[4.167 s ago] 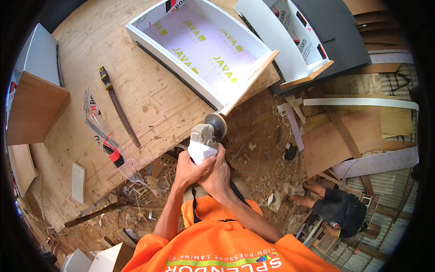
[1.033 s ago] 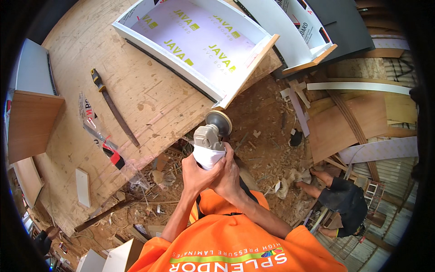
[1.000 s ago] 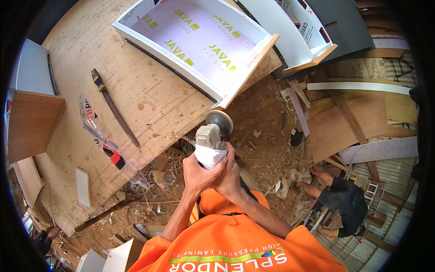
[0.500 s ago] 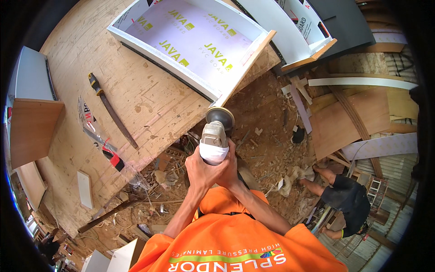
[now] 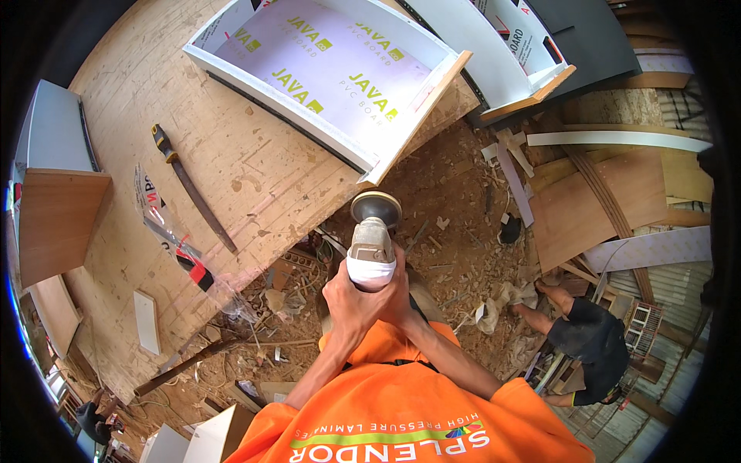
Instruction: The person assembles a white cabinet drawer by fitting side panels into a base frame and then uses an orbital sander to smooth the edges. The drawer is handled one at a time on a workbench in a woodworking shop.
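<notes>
Both hands are wrapped round an angle grinder (image 5: 372, 238) in front of my body, my left hand (image 5: 350, 305) on one side of its white-wrapped body and my right hand (image 5: 397, 297) on the other. Its round, dark sanding disc (image 5: 376, 208) points away from me, a small gap short of the drawer's near corner. That white drawer box (image 5: 293, 116) lies on the table with a printed board base, a dark rail along its side and a wooden front panel (image 5: 417, 116) at its right end. My fingers are partly hidden behind the tool.
On the wooden table (image 5: 255, 177) lie a file with a black-and-yellow handle (image 5: 193, 193), crumpled plastic wrap (image 5: 189, 258) and a white strip (image 5: 145, 320). A second drawer (image 5: 502, 54) stands at the far right. Wood scraps litter the floor (image 5: 440, 247); another person (image 5: 590, 347) crouches to the right.
The grinder and both hands have drawn back slightly toward me. A gap now shows between the disc and the drawer's corner, where they overlapped in view before.
</notes>
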The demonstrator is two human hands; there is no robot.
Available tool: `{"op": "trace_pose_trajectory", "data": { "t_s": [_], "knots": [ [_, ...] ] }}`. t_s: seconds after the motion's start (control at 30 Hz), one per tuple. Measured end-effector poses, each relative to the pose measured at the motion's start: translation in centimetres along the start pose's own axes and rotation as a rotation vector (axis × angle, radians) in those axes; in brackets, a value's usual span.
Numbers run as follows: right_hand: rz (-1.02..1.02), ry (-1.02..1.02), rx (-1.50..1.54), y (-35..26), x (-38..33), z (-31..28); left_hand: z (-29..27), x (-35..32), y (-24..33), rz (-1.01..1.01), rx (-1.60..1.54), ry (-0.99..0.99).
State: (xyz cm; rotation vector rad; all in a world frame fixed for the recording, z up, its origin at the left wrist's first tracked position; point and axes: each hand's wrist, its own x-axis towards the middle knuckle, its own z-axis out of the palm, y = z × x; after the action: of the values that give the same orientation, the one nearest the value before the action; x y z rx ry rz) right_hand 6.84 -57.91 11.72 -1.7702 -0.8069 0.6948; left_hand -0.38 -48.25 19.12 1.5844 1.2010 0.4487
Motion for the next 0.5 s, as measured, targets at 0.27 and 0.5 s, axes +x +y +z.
{"op": "trace_pose_trajectory", "data": {
  "t_s": [0.27,0.5],
  "knots": [
    [0.030,-0.006,0.093,0.4,1.5,0.0,0.7,1.1,-0.2,0.013,0.017,0.025],
    [-0.092,0.016,-0.157,-1.4,1.2,-0.3,0.1,0.5,0.3,0.001,-0.008,0.048]
  ]
}}
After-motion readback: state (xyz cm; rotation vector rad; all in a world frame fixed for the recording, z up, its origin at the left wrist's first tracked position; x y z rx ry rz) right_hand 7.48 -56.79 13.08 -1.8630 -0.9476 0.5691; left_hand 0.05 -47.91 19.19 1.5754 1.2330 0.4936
